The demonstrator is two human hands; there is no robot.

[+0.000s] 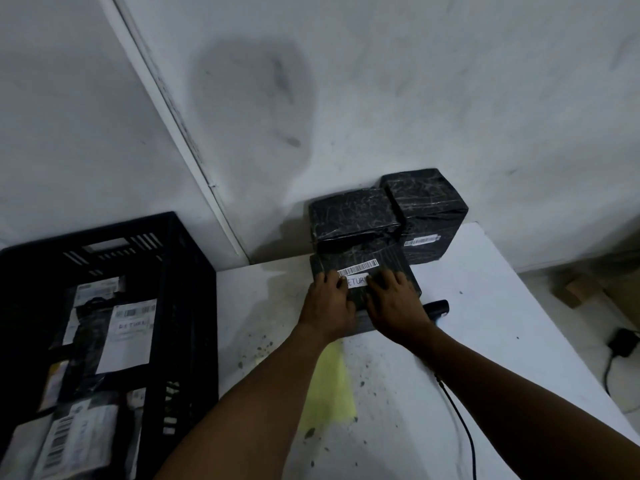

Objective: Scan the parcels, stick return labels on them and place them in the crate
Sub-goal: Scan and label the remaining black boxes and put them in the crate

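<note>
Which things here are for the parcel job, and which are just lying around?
For the job: left hand and right hand pressing the return label onto the front parcel; two parcels behind; black crate; scanner.

Lying about: yellow sheet; plug on the floor.

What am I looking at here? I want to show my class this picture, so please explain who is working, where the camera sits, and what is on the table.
No machine: a person works bare-handed, filmed by a camera on their head looking down. The left hand and right hand press a white return label onto a black parcel on the white table. Two more black parcels sit behind it. A black scanner lies beside the right hand. The black crate, left, already holds labelled parcels.
</note>
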